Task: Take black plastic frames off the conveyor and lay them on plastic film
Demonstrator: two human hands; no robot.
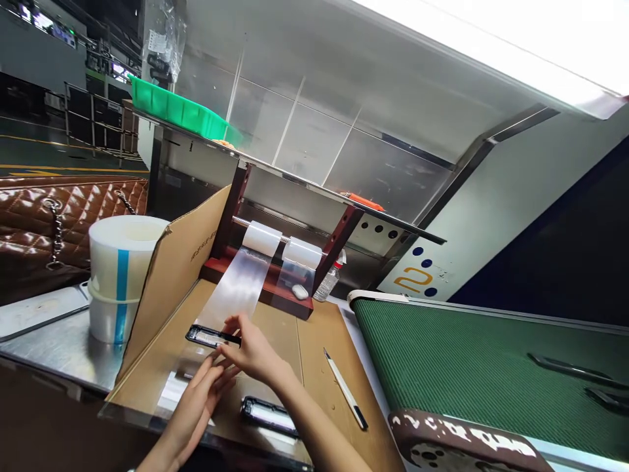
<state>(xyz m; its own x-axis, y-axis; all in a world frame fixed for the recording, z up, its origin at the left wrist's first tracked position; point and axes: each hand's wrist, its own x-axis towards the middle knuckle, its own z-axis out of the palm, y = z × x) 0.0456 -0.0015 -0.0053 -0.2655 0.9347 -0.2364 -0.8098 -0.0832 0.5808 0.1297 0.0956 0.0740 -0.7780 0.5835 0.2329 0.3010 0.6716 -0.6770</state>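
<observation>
The left hand (195, 401) and the right hand (258, 353) are bare, with slim, tapering fingers (210, 376). The right forearm (319, 426) is slender and uncovered as far as it shows; the left forearm (162, 451) is bare too, with a small pale sliver at the lower edge, too cut off to identify.

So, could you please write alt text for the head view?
The right hand holds a black part near clear film, the left hand close by; a similar part and a pen-like tool lie on cardboard beside a green conveyor.
</observation>
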